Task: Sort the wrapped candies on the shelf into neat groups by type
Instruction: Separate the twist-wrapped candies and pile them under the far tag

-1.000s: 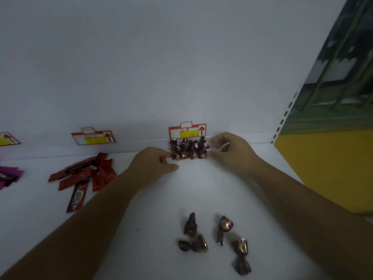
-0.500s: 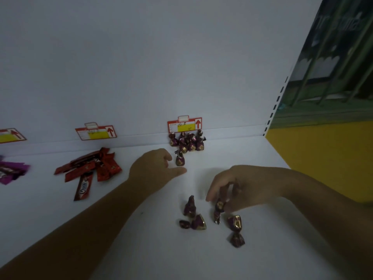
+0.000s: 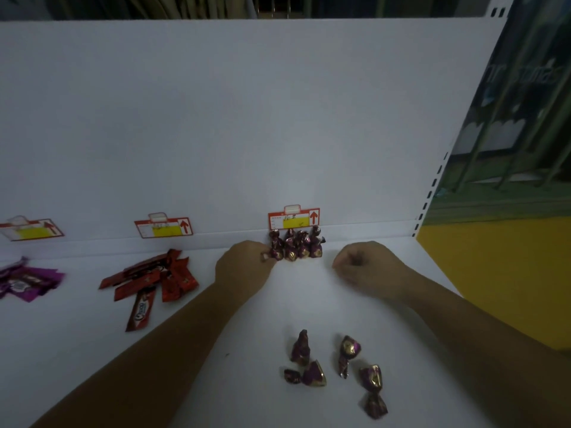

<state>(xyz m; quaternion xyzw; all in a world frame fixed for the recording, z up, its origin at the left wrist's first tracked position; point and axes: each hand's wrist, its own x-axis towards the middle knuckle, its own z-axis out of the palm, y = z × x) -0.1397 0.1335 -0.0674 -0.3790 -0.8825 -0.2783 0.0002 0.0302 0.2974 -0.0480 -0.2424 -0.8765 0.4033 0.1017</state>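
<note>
Candies of three types are in view, all on one white shelf (image 3: 92,350) with a plain white back panel (image 3: 247,118) behind it.

Hands next. The left hand (image 3: 244,267) is at the left end of the back row, knuckles toward me and fingers curled, with its fingertips against the end candy. I cannot tell whether it pinches that candy or only steadies it. The right hand (image 3: 367,264) is near the right end of the row but clear of it. Its fingers are curled in and I see no candy in them.

Groups, by spread:
- red stick candies (image 3: 154,281): an overlapping heap on the left-centre of the shelf, below the middle price tag (image 3: 163,227). They are together but not squared up, and one stick lies apart toward the front.
- loose twisted candies (image 3: 336,369): six purple-and-gold pieces scattered near the front edge, well apart from the back row.
- purple flat packets (image 3: 24,281): a heap at the far left, partly cut off by the frame edge.
- back row (image 3: 296,247): purple-and-gold twisted candies standing upright side by side against the rear lip, directly under the right price tag (image 3: 293,220).

Judgement: types are already separated and nothing looks mixed. The back row is the only neat part. Still to do, as I read it, are the six loose pieces, which belong with that row, and a tidy of the red and purple heaps. Roughly half done.
</note>
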